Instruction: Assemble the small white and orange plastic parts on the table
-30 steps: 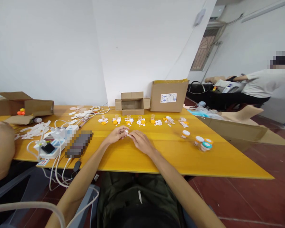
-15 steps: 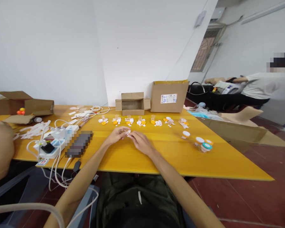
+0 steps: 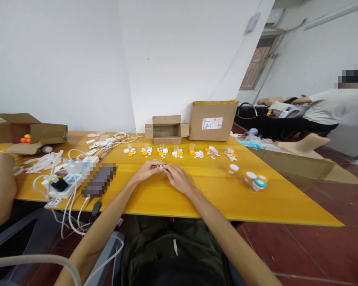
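Mid-frame, our left hand [image 3: 147, 171] and right hand [image 3: 178, 176] pinch a small white piece [image 3: 161, 167], less of it showing than before. Lidded jars [image 3: 259, 184] stay put, right of centre.

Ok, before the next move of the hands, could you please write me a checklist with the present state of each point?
1. Small white piece between left hand and right hand: ok.
2. Its whole shape in view: not ok, the hands cover much of it.
3. Firmness of the hold: cannot tell.
4. Teal-lidded jar away from both hands: ok.
5. Thick white cable clear of left forearm: cannot tell, they overlap in this view.
6. Power strip apart from left hand: ok.
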`<state>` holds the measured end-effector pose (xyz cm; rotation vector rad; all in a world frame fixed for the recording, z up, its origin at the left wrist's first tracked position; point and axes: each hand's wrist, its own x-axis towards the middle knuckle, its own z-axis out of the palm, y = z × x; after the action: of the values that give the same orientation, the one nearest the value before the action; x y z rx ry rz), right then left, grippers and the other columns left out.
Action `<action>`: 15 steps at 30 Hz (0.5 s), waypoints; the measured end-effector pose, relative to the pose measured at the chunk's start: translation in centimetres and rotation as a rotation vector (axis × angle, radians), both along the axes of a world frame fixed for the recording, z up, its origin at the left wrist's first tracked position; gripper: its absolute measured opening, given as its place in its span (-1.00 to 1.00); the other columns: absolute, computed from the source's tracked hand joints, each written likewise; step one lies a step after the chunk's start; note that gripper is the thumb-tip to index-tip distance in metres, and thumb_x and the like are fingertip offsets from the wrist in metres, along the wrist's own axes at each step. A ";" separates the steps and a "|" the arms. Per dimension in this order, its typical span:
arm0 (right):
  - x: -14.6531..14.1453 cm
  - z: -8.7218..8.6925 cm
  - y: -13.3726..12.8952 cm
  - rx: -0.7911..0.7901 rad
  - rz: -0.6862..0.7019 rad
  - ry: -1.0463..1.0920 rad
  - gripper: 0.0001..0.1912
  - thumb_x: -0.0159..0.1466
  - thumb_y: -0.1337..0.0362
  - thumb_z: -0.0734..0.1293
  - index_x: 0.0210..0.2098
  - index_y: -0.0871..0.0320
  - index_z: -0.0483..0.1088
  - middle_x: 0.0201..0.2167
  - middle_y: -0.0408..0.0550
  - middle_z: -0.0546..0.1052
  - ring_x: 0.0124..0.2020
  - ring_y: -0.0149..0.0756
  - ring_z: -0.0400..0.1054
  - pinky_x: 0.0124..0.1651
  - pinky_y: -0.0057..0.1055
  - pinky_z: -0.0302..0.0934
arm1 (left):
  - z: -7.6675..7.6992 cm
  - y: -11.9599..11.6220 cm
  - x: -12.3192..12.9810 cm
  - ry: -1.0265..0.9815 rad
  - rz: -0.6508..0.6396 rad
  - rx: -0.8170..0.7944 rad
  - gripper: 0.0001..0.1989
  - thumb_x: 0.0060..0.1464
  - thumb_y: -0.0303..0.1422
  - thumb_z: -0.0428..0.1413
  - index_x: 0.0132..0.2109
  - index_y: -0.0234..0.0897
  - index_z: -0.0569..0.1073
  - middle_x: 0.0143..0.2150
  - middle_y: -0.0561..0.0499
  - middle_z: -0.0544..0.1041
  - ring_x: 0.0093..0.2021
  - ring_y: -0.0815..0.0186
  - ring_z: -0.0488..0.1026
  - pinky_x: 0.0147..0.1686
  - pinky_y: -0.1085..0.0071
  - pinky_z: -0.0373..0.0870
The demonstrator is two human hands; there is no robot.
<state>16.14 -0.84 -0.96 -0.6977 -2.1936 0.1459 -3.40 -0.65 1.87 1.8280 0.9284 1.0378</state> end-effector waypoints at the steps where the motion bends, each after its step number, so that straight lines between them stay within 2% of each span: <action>1: 0.0 0.0 0.0 -0.001 0.004 0.004 -0.75 0.41 0.39 0.16 -0.11 0.03 0.45 -0.18 -0.02 0.60 -0.12 -0.20 0.49 -0.05 -0.30 0.36 | 0.0 0.0 0.0 0.004 0.005 0.004 -0.64 0.01 -0.10 0.29 -0.16 -0.27 0.67 -0.13 -0.12 0.64 -0.15 0.20 0.52 -0.15 0.35 0.45; 7: 0.0 -0.1 0.1 -0.055 -0.026 0.043 -0.77 0.43 0.33 0.16 -0.13 0.03 0.46 -0.20 -0.03 0.60 -0.18 -0.21 0.49 -0.10 -0.33 0.36 | 0.0 -0.1 0.0 0.015 0.030 -0.066 -0.61 0.02 -0.07 0.27 -0.14 -0.27 0.66 -0.14 -0.09 0.64 -0.38 0.36 0.42 -0.43 0.48 0.34; 15: 0.0 -0.5 0.6 -0.097 -0.060 0.104 -0.78 0.45 0.27 0.17 -0.13 0.03 0.46 -0.21 -0.03 0.61 -0.19 -0.21 0.50 -0.13 -0.34 0.35 | 0.0 -0.1 0.0 0.005 0.109 -0.098 -0.66 -0.05 -0.14 0.30 -0.19 -0.29 0.65 -0.25 -0.06 0.64 -0.40 0.35 0.43 -0.47 0.49 0.30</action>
<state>16.14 -0.25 -1.47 -0.7916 -2.0744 0.2531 -3.43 -0.76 1.84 1.7157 1.0732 1.0362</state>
